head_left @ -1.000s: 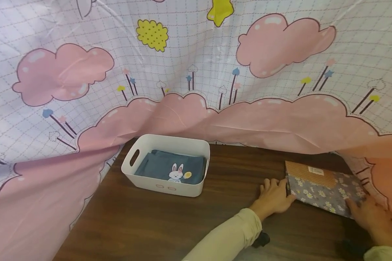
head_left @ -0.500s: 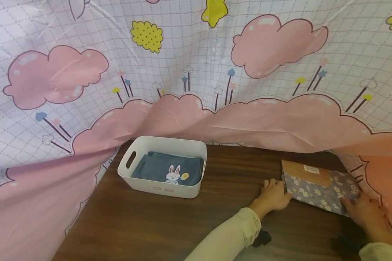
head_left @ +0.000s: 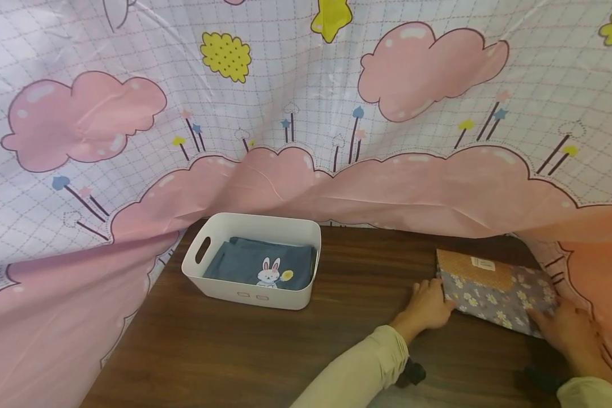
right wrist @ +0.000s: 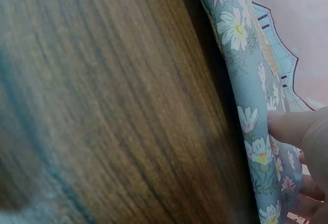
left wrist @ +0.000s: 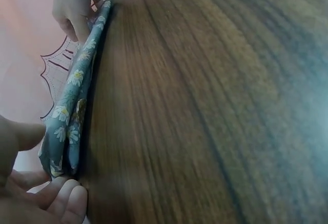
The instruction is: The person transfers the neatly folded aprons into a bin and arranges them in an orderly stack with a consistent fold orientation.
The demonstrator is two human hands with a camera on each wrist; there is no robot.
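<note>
A folded grey cloth (head_left: 481,297) with white and yellow daisies, a tan woven panel and a small white label lies flat at the right side of the wooden table. My left hand (head_left: 428,306) holds its left end; in the left wrist view the thumb (left wrist: 28,134) is at the upper side and the fingers (left wrist: 64,198) curl at the lower edge. The right hand (head_left: 568,328) grips the opposite end near the front corner. Its thumb (right wrist: 289,126) presses the top, while the other fingers are partly hidden behind the fabric.
At the back left stands a white plastic basket (head_left: 255,296) with an oval handle hole. A folded blue-grey cloth (head_left: 242,260) with a rabbit print lies in it. A pink and white cloud-print curtain (head_left: 387,190) borders the table (head_left: 285,351) at the back and both sides.
The head view has turned slightly right, so everything appears shifted a little left. Both hands keep their places on the floral cloth, which stays where it was beside the curtain.
</note>
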